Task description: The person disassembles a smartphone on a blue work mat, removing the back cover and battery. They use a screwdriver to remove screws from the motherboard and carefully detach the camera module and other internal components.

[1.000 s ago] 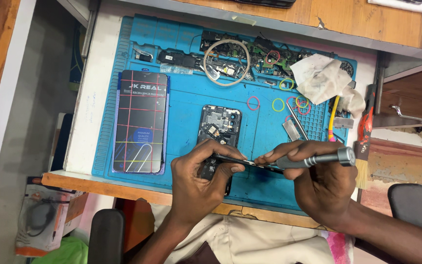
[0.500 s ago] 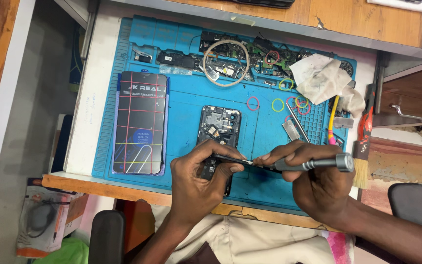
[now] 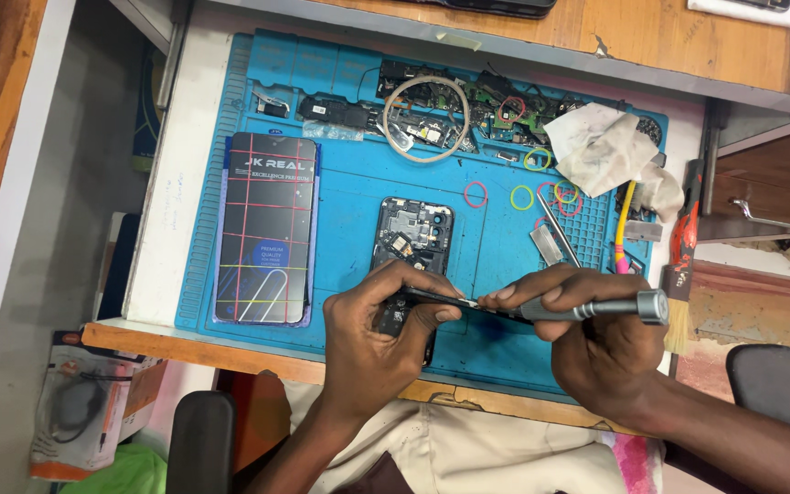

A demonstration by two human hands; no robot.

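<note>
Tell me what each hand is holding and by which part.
The right hand grips a grey screwdriver along its handle. The left hand pinches the screwdriver's thin tip end, resting over the opened phone.

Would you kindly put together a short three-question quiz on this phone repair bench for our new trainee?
1. True or false: the right hand holds a grey screwdriver.
2. What does the left hand steady: A) a roll of tape, B) the opened phone, C) a brush?
3. What colour is the mat under the phone?

Key:
1. True; its tip points toward the left fingertips.
2. B; the phone lies with its insides showing.
3. Blue; a new screen in its wrapper lies on the mat, to the left of the phone in the picture.
</note>
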